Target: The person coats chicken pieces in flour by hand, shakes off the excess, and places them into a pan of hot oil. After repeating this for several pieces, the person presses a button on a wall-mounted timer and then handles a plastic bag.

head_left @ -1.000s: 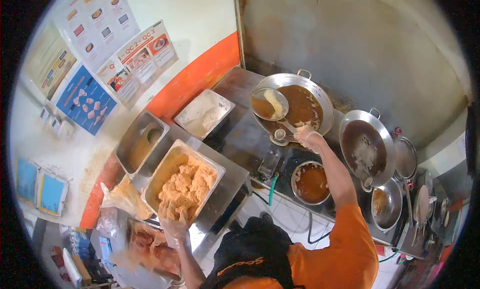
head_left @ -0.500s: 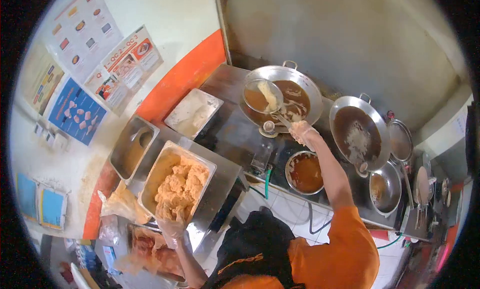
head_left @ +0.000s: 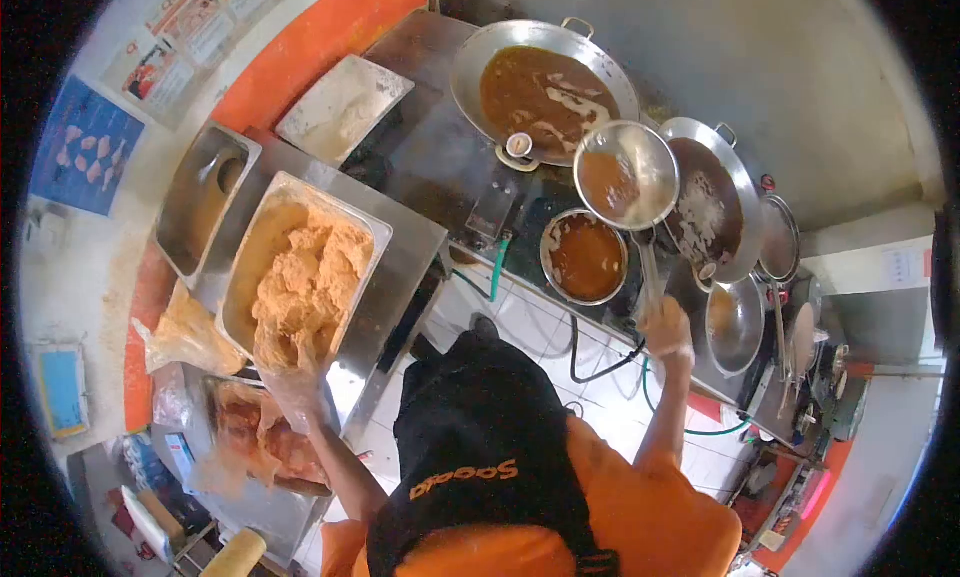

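My right hand, in a clear glove, is closed around the long handle of a round mesh strainer. The strainer hangs above the gap between two oil-filled woks, and no food piece shows in it. My left hand, also gloved, is at the near end of a metal tray of orange-coloured breading, touching the heap of coated pieces. Its fingers blend into the coating, so their grip is hidden. Pale foamy streaks float in the brown oil of the large wok beyond.
A second wok stands right of the strainer, and a pot of brown oil sits nearer. A flour-dusted tray and a steel pan lie left. Raw-looking meat fills a container below my left hand. A green hose hangs off the counter.
My right hand has drawn the strainer back and right from above the large wok. The pale piece seen in it earlier no longer shows there. My left hand stays by the breading tray.
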